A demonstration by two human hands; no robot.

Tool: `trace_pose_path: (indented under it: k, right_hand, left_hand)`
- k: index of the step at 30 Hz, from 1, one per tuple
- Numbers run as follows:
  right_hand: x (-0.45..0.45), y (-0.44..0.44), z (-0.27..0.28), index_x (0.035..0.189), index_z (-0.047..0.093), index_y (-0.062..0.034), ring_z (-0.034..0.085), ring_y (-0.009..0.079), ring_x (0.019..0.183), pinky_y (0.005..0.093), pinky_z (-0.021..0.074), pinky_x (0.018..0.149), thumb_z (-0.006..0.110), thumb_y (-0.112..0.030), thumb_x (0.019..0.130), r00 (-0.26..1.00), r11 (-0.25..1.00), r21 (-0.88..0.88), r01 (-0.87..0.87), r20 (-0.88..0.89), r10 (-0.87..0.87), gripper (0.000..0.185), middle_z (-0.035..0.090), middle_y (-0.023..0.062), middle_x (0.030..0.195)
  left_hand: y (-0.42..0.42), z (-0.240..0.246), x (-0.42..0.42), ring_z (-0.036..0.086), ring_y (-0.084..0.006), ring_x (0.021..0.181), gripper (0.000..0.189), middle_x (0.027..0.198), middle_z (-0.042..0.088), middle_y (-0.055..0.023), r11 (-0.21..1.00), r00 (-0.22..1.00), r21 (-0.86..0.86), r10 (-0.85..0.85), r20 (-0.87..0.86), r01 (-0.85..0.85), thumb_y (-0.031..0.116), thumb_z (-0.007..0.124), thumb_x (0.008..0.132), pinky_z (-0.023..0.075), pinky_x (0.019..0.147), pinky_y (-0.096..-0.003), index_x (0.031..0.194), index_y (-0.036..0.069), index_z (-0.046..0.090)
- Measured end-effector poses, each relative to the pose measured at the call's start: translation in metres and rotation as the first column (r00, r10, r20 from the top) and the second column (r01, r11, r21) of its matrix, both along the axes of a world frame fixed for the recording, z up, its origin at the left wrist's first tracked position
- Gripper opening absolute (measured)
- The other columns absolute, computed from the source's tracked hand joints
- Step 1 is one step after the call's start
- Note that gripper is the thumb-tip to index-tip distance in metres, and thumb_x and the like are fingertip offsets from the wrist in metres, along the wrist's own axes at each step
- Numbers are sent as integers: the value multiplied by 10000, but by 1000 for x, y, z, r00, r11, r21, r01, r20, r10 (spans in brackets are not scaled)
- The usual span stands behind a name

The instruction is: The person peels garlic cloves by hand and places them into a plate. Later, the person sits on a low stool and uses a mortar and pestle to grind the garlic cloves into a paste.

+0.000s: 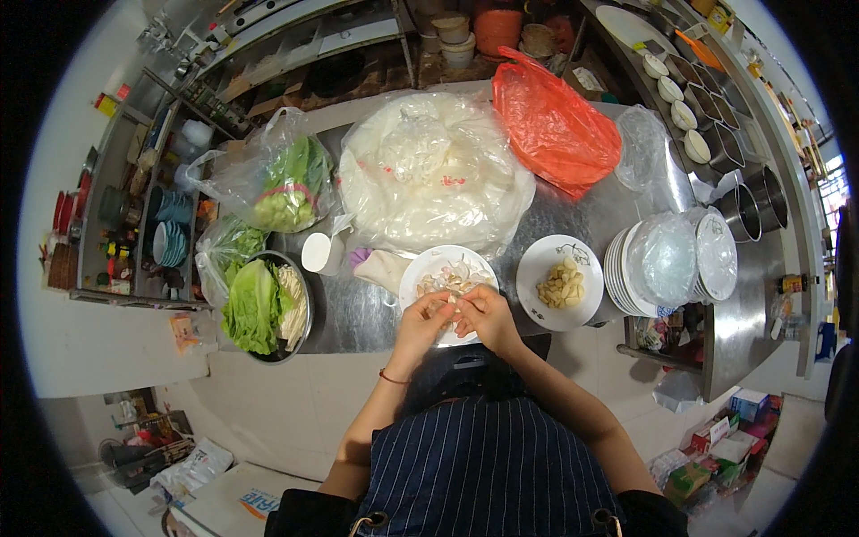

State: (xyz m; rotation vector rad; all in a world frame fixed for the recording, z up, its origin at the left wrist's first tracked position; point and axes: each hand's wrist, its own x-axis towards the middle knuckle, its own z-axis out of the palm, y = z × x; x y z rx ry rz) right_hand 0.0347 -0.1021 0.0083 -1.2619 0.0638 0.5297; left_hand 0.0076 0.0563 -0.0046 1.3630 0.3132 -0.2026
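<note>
Both hands meet over a white plate (411, 275) that bears garlic skins and unpeeled cloves (456, 274). Between the fingertips is a small pale garlic clove (453, 299). My left hand (425, 321) pinches it from the left, a thin band around that wrist. My right hand (493, 322) grips the same clove from the right, thumb and forefinger against it. To the right, a second white plate (530, 258) with a printed pattern carries a heap of peeled garlic cloves (561, 284).
Left are a metal bowl (311, 315) of lettuce and enoki mushrooms, and a white container (322, 254). A large plastic-wrapped pale bundle (436, 174) lies behind, beside a red plastic bag (553, 127) and bagged greens (292, 174). Stacked plates (621, 268) stand right on the steel table (362, 329).
</note>
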Motion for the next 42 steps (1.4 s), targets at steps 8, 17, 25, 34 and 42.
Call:
trace_pose_path:
  k: [8,17,25,34,42]
  right_hand:
    - [5,-7,17,800,662,33,595,242,570,330,464,545,693,-55,770,779,905,-401,145,609,145,99,624,153,713]
    - [7,-9,20,734,631,32,550,218,524,315,427,505,705,-31,728,736,900,-402,165,658,159,97,582,136,637]
    - [8,-7,4,798,590,23,541,72,567,223,435,514,612,-4,831,987,996,-85,-8,157,21,48,606,30,656]
    - [5,-5,2,846,601,17,549,76,583,228,446,530,611,-54,855,953,959,-280,44,300,44,72,619,33,699]
    - [16,-13,-5,874,601,28,553,94,608,237,462,563,547,-68,896,990,983,186,-5,-136,31,112,587,38,704]
  left_hand:
    - [0,5,-6,553,-44,764,179,897,673,-4,960,998,275,-59,12,54,52,704,848,455,663,-181,1022,12,695]
    - [4,12,-5,555,-37,765,207,894,680,-6,986,979,153,-96,177,69,68,720,844,455,666,-181,1041,11,695]
    - [4,15,1,585,-62,794,241,970,680,-35,990,997,-128,-71,-33,66,9,625,882,478,711,-189,1116,24,681]
    - [-2,24,5,578,-57,824,262,971,676,-22,995,992,19,-100,77,98,44,653,883,481,736,-199,1143,10,665]
    - [5,19,4,606,-78,846,274,988,675,-39,971,990,-189,-144,12,143,11,629,886,492,736,-210,1160,8,625]
